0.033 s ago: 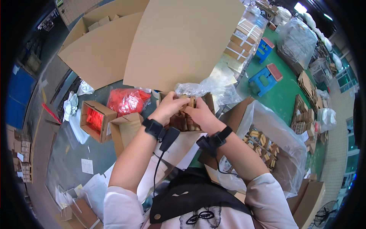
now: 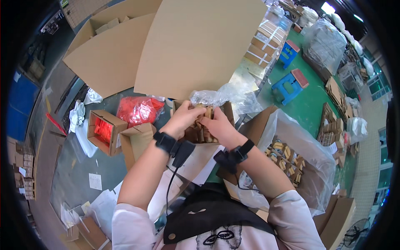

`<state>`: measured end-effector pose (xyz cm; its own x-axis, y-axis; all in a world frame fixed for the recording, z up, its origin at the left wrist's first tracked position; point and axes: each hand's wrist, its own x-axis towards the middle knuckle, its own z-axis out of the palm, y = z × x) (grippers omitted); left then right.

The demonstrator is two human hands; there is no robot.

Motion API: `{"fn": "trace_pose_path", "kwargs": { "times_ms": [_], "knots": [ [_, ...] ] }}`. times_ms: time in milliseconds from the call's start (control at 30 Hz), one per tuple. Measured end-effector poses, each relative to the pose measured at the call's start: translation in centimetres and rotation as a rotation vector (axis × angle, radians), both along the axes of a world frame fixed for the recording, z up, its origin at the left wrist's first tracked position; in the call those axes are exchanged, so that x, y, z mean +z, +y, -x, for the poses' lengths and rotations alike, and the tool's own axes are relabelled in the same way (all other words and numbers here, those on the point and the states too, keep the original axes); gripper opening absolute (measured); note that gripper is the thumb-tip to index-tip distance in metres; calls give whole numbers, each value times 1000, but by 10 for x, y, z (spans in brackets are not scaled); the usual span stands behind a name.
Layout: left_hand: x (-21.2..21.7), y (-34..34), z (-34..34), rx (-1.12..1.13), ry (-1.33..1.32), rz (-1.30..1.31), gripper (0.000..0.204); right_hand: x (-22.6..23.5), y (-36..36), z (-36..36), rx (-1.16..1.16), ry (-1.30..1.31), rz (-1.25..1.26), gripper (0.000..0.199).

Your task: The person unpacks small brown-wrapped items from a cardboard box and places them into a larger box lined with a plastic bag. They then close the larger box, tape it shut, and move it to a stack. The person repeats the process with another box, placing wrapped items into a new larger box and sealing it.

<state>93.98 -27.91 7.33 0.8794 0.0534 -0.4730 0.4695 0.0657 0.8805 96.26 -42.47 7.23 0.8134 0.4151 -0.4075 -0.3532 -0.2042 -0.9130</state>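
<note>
Both my hands reach into a small cardboard box (image 2: 229, 111) in front of me. Narrow brass-coloured pieces (image 2: 207, 135) stand close together inside it; their exact kind is hard to make out. My left hand (image 2: 182, 119) curls over the pieces from the left, thumb and fingers closed on them. From the right, my right hand (image 2: 219, 126) grips the same group, its thumb near the left one. My fingertips are partly hidden among the pieces. Clear plastic wrap (image 2: 212, 96) lies bunched at the box's far edge.
A large lined carton (image 2: 260, 129) with many similar brass-coloured pieces stands at the right. Tall cardboard (image 2: 191, 46) rises beyond my hands. At the left are a red plastic-wrapped bundle (image 2: 139, 110), a small box with red contents (image 2: 107, 143) and papers (image 2: 95, 181). Blue stools (image 2: 288, 89) stand farther right.
My hands have shifted very slightly at the box, the left one a little to the left. Everything else stays in place.
</note>
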Motion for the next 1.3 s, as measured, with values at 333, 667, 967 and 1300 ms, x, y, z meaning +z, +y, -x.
{"fn": "trace_pose_path", "kwargs": {
  "times_ms": [333,667,967,1300],
  "knots": [
    [44,-4,96,-31,97,258,64,31,-22,74,-40,382,-351,38],
    [44,-41,165,231,152,566,59,60,-57,102,488,187,116,73],
    [26,-82,157,317,-71,675,64,63,-102,129,293,-689,-5,89],
    [22,-185,108,-208,50,1062,55,70,-363,54,-210,266,-332,65]
  ]
}}
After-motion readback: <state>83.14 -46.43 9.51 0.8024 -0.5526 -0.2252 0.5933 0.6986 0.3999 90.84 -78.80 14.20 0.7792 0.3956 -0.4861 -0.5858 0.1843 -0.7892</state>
